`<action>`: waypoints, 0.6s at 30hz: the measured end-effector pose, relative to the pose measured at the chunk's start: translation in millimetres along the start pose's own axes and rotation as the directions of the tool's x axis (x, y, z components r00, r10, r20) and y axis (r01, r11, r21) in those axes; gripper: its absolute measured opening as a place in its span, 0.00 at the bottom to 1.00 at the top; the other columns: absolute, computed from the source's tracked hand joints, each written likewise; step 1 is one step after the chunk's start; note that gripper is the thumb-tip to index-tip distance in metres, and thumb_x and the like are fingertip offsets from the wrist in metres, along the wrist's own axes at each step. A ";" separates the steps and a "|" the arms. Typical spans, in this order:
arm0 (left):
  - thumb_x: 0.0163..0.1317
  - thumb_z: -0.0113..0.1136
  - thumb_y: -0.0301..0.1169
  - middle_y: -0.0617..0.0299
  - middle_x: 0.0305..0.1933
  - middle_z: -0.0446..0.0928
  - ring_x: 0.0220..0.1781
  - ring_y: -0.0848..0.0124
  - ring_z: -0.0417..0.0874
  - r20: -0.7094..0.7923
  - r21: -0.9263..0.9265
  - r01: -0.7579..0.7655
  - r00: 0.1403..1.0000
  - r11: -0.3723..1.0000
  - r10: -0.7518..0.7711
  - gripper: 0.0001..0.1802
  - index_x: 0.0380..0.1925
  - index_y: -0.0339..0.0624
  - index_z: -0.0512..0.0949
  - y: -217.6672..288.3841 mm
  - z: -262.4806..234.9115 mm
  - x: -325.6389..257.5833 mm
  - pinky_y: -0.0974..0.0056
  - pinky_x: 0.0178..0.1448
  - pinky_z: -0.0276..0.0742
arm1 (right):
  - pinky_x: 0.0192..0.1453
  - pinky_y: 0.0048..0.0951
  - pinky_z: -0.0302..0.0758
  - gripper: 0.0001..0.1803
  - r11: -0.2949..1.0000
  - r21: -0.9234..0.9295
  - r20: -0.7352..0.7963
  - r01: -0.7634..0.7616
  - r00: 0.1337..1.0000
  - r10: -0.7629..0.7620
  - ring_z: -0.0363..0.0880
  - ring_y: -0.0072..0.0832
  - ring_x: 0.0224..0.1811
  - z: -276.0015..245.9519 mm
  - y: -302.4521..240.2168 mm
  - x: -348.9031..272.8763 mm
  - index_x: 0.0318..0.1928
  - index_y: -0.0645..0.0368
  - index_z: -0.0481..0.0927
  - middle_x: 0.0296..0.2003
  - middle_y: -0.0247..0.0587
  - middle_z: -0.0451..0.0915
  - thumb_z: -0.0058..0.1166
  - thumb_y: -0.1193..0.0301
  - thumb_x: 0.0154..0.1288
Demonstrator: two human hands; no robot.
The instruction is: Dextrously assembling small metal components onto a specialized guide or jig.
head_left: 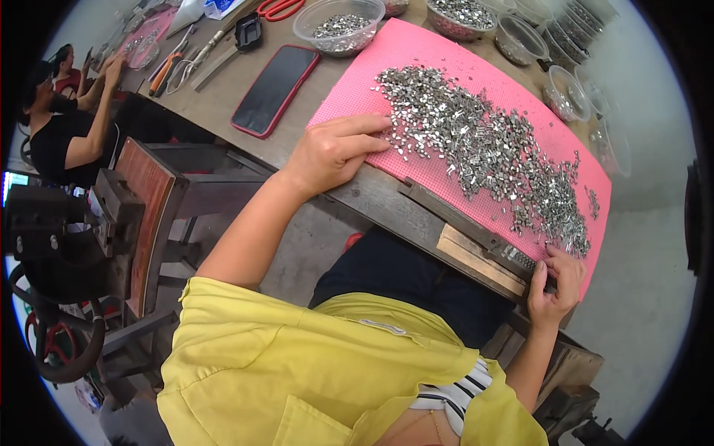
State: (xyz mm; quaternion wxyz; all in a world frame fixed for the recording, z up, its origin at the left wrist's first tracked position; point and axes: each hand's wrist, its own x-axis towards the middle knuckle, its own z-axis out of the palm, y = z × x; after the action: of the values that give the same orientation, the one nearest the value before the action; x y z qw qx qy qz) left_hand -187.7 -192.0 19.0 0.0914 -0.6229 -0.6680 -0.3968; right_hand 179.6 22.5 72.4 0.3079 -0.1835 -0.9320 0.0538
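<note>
A loose heap of small silvery metal pieces (pixel 476 134) spreads across a pink textured mat (pixel 349 82) on the table. My left hand (pixel 331 152) lies at the mat's near left edge, fingers stretched out, with the tips touching the rim of the heap. Nothing shows in its grasp. By the mat's near right corner is my right hand (pixel 559 286), its fingers bent over the mat at the heap's right end. A gap shows between its thumb and forefinger, and I see nothing held. Part of its palm side is hidden.
Clear plastic tubs (pixel 338 30) of metal pieces stand behind the mat, with more tubs (pixel 567 93) along its right. A red-cased phone (pixel 275 91), pliers (pixel 165 74) and red-handled scissors (pixel 280 7) lie left. A machine (pixel 59 230) stands lower left; co-workers (pixel 82 137) sit beyond.
</note>
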 end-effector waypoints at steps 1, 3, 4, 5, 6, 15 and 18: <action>0.54 0.65 0.16 0.58 0.53 0.88 0.55 0.59 0.89 -0.045 -0.019 0.009 0.999 1.000 -0.009 0.16 0.41 0.45 0.90 -0.9 -0.9 0.4 0.60 0.57 0.87 | 0.57 0.40 0.70 0.07 1.000 0.000 0.002 0.017 1.000 -0.017 0.83 0.40 0.41 0.6 -4.3 7.5 0.36 0.61 0.81 0.39 0.46 0.86 0.64 0.80 0.57; 0.54 0.65 0.16 0.57 0.53 0.88 0.54 0.59 0.89 -0.092 -0.039 0.016 0.996 0.999 -0.020 0.16 0.40 0.45 0.90 -2.3 -2.7 0.2 0.60 0.56 0.87 | 0.56 0.39 0.70 0.07 0.999 0.009 0.013 0.044 0.999 -0.044 0.83 0.40 0.41 5.6 -13.0 24.0 0.36 0.61 0.82 0.38 0.45 0.86 0.65 0.80 0.56; 0.53 0.64 0.15 0.57 0.53 0.88 0.54 0.59 0.90 -0.141 -0.047 0.078 0.986 0.996 -0.084 0.16 0.40 0.45 0.90 -2.7 -2.2 -1.0 0.60 0.54 0.87 | 0.56 0.39 0.70 0.07 0.998 0.019 0.025 0.066 0.997 -0.066 0.83 0.39 0.41 9.1 -17.4 31.9 0.36 0.61 0.82 0.38 0.44 0.86 0.65 0.81 0.56; 0.53 0.64 0.15 0.56 0.53 0.88 0.53 0.59 0.90 -0.189 -0.056 0.141 0.971 0.988 -0.149 0.17 0.40 0.44 0.90 -2.6 -3.0 -2.4 0.61 0.53 0.87 | 0.56 0.39 0.70 0.07 0.998 0.019 0.025 0.066 0.997 -0.067 0.83 0.39 0.41 12.7 -22.3 40.6 0.36 0.61 0.82 0.38 0.44 0.86 0.65 0.81 0.56; 0.53 0.64 0.15 0.56 0.53 0.88 0.53 0.59 0.90 -0.189 -0.056 0.142 0.970 0.988 -0.150 0.17 0.40 0.44 0.90 -1.6 -4.0 -2.7 0.61 0.53 0.87 | 0.55 0.38 0.70 0.08 0.994 0.044 0.045 0.099 0.994 -0.101 0.83 0.38 0.41 16.6 -27.4 49.5 0.36 0.60 0.83 0.37 0.42 0.86 0.65 0.81 0.56; 0.53 0.65 0.16 0.56 0.52 0.87 0.51 0.59 0.89 -0.160 -0.061 0.109 0.980 0.992 -0.117 0.18 0.42 0.46 0.90 -4.5 -5.7 -2.5 0.59 0.52 0.85 | 0.56 0.39 0.68 0.07 0.952 0.202 0.132 0.232 0.956 -0.261 0.82 0.33 0.41 76.9 -68.5 103.0 0.37 0.56 0.85 0.35 0.34 0.85 0.69 0.77 0.58; 0.53 0.64 0.16 0.54 0.55 0.86 0.58 0.57 0.86 -0.078 -0.004 0.057 0.995 0.998 -0.057 0.21 0.46 0.46 0.90 -3.4 -4.1 1.3 0.57 0.60 0.82 | 0.56 0.40 0.69 0.08 0.941 0.215 0.179 0.263 0.936 -0.302 0.81 0.33 0.43 97.4 -76.2 113.1 0.40 0.55 0.86 0.38 0.33 0.85 0.68 0.76 0.59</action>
State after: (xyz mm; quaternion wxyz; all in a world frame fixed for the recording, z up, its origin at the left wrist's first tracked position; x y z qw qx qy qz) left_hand -192.6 -193.4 21.2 0.1057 -0.5877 -0.6809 -0.4241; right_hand 14.2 -4.4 73.0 0.2287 -0.0107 -0.9666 0.1154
